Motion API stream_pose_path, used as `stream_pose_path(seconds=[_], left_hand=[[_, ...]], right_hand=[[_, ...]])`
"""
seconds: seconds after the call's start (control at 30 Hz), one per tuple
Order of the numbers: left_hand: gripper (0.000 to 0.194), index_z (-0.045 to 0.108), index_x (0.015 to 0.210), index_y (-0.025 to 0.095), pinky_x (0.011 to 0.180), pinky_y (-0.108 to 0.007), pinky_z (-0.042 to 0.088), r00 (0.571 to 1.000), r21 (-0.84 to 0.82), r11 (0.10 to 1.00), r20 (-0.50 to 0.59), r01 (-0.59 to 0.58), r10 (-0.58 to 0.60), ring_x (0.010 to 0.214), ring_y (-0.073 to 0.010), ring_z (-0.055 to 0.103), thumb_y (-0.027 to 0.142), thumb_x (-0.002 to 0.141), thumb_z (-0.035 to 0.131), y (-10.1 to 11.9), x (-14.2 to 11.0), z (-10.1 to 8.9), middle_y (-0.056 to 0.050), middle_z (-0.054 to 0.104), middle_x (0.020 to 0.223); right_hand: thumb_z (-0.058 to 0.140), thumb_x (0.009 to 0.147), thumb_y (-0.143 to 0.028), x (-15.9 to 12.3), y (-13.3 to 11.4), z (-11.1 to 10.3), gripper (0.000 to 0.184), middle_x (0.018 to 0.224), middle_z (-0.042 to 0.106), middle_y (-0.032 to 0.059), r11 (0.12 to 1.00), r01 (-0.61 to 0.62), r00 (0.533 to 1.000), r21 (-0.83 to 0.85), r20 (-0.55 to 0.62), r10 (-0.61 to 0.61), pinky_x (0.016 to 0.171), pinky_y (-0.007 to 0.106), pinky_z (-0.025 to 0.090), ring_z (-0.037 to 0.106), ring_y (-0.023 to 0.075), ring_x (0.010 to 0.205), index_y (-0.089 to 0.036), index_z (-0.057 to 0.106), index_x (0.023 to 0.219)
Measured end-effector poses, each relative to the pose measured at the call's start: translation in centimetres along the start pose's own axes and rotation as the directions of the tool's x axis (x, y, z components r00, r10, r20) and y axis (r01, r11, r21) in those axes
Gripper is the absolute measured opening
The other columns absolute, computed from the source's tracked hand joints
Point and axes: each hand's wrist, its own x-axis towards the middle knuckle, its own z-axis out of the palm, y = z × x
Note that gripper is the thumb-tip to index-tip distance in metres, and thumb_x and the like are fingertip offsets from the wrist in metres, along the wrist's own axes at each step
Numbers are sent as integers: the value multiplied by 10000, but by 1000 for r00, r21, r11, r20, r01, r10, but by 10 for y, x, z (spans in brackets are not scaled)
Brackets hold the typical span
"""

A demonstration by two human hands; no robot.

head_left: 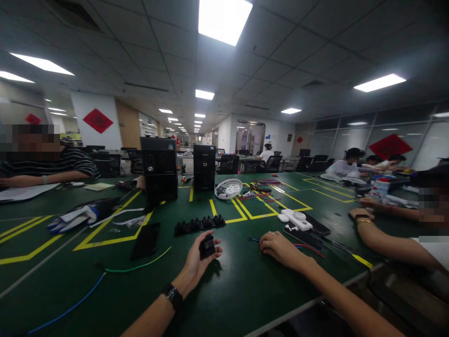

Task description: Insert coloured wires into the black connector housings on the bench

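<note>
My left hand (197, 257), with a dark watch on its wrist, holds a small black plastic block (207, 246) just above the table, thumb and fingers around it. Just beyond it stands a row of similar black plastic parts (199, 225). My right hand (280, 249) is low on the tabletop with its fingers curled down over some wires. The blue end of a wire (254, 239) comes out left of the fingertips, and red and blue wires (310, 249) come out on the right, past the wrist. The fingertips are partly hidden.
On the green table (224, 299) lie a black phone (146, 240), green wire (140, 269), gloves (75, 217), a white basket (228, 188), and a white device (295, 219). Two black boxes (159, 168) stand behind. A co-worker's arm (380, 238) rests on the right; another person sits left.
</note>
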Motion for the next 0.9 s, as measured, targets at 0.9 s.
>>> stream_pose_path(seconds=[0.9], left_hand=[[310, 537, 1022, 155, 493, -253, 426, 923, -196, 926, -279, -324, 265, 569, -174, 620, 409, 880, 430, 33, 20, -18, -105, 692, 764]], right_hand=[[494, 887, -252, 151, -107, 3, 251, 724, 696, 21, 943, 77, 883, 324, -462, 87, 594, 244, 444, 639, 166, 631, -186, 612, 1099]])
